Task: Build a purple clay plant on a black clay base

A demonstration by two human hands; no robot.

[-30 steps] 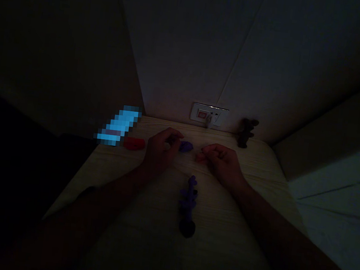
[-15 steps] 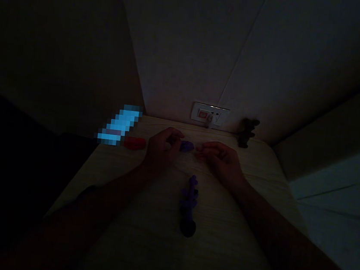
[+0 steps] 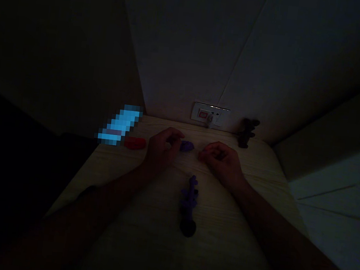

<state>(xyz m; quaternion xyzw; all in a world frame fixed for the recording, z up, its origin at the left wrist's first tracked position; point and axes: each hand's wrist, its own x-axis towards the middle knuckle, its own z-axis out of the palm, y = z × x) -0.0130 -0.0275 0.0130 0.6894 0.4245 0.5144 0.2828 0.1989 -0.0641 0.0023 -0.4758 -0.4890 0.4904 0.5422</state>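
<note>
The scene is very dark. My left hand (image 3: 162,149) rests on a light wooden table (image 3: 155,236) with its fingers curled, pinching a small purple piece (image 3: 186,145) at its fingertips. My right hand (image 3: 221,160) lies to the right of it, fingers curled in; whether anything is inside them is hidden. A purple knobbly stick-shaped toy (image 3: 189,205) with a dark round end lies on the table between my forearms.
A red object (image 3: 134,143) lies left of my left hand, next to a glowing blue blurred rectangle (image 3: 120,124). A wall socket (image 3: 210,113) sits at the table's back edge, with a dark small figure (image 3: 247,132) to its right. Walls close the corner.
My right hand moved left toward the purple piece half a second ago, showing a small pinkish bit at its fingertips, and has now drawn back slightly with fingers curled. My left hand stayed put.
</note>
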